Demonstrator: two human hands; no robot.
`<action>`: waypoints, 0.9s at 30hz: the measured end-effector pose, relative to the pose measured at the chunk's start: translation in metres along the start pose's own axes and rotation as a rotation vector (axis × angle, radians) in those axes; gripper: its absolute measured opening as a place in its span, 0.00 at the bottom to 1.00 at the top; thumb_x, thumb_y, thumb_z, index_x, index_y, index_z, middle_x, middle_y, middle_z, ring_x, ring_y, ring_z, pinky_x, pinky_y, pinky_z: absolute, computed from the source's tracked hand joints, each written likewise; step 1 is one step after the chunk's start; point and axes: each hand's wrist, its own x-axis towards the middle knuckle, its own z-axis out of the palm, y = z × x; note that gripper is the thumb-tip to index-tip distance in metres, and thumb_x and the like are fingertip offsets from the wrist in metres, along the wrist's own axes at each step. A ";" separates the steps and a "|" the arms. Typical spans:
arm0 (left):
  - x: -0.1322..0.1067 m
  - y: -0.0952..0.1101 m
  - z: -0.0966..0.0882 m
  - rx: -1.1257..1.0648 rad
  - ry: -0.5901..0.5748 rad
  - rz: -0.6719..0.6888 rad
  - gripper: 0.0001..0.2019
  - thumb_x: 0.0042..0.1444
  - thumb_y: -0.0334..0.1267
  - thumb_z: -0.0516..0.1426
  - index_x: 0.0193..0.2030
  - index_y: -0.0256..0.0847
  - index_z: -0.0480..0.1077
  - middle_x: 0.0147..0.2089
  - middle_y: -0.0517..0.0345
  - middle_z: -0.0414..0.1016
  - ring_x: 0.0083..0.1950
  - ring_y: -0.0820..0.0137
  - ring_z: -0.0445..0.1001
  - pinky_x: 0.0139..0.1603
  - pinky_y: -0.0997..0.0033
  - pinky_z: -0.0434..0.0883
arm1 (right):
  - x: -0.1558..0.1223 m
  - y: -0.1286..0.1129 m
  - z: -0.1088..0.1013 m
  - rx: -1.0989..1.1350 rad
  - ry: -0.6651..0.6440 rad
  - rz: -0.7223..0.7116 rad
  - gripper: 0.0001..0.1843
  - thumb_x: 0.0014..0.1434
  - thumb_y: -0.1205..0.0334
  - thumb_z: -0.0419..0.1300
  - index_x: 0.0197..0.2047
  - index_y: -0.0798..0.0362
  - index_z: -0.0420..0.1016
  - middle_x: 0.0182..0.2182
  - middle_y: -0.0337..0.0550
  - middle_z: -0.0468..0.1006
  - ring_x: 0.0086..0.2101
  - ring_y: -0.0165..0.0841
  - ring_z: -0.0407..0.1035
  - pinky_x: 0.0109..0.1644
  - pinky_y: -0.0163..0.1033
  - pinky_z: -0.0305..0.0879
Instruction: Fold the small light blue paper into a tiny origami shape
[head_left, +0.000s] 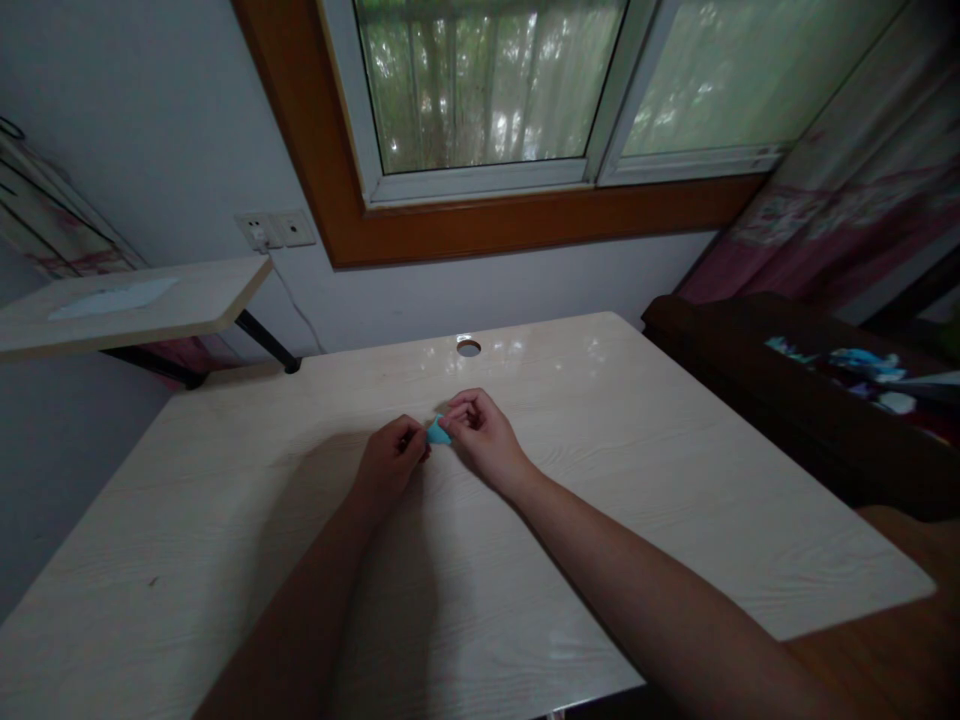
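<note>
Both of my hands meet over the middle of a pale wooden desk (225, 560). Between them is a small light-blue folded piece, probably paper (437, 432). My left hand (390, 462) is curled, its fingertips pinching the left side of the blue piece. My right hand (484, 435) is curled too, thumb and fingers pinching the right side of it. Most of the blue piece is hidden by my fingers. It sits just above or on the desk top; I cannot tell which.
A round cable hole (469, 347) lies at the desk's far edge. A raised side shelf (127, 305) with a white sheet stands at the left. Behind are a wall socket (276, 231) and a window (487, 90). A dark wooden bed frame (787, 400) stands right.
</note>
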 end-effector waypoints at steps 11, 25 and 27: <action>0.001 -0.007 -0.001 -0.043 0.017 -0.002 0.10 0.59 0.40 0.54 0.28 0.40 0.68 0.24 0.63 0.72 0.27 0.72 0.69 0.30 0.74 0.66 | 0.003 0.001 -0.001 0.085 0.040 0.010 0.16 0.52 0.59 0.67 0.41 0.49 0.67 0.28 0.34 0.73 0.29 0.29 0.67 0.34 0.36 0.62; 0.001 -0.004 -0.003 -0.147 0.130 0.002 0.11 0.60 0.44 0.54 0.32 0.40 0.70 0.27 0.61 0.72 0.29 0.71 0.71 0.34 0.73 0.68 | 0.007 -0.001 -0.003 0.174 0.101 0.052 0.17 0.48 0.59 0.69 0.39 0.49 0.68 0.26 0.33 0.72 0.28 0.29 0.67 0.35 0.37 0.63; 0.001 -0.005 -0.001 -0.159 0.078 -0.013 0.12 0.60 0.46 0.55 0.33 0.40 0.71 0.27 0.60 0.73 0.29 0.71 0.71 0.33 0.73 0.68 | 0.006 -0.002 -0.003 0.164 0.076 0.053 0.17 0.48 0.59 0.69 0.40 0.49 0.68 0.26 0.33 0.72 0.28 0.29 0.67 0.35 0.37 0.63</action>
